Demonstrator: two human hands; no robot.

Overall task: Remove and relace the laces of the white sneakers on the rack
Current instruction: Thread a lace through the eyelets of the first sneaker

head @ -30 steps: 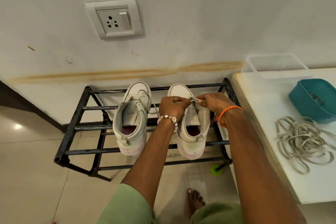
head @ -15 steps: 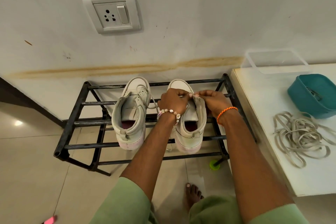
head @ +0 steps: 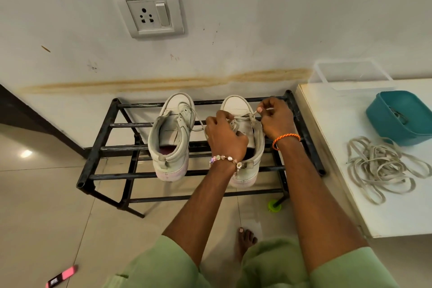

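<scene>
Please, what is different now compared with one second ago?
The right hand has drawn apart from the left hand, toward the toe of the right sneaker, pinching the lace taut across it. The left hand stays on that sneaker. Left sneaker, rack and loose laces are unchanged.

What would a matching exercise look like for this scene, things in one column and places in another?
Things:
1. teal plastic tub
2. pink and black flat strip
3. loose pile of beige laces
4. orange thread bracelet

Places:
A. on the floor, bottom left
B. on the right wrist
C. on the white table, near its front
D. on the white table, near the wall

Pairs: 1-D, 2-A, 3-C, 4-B
</scene>
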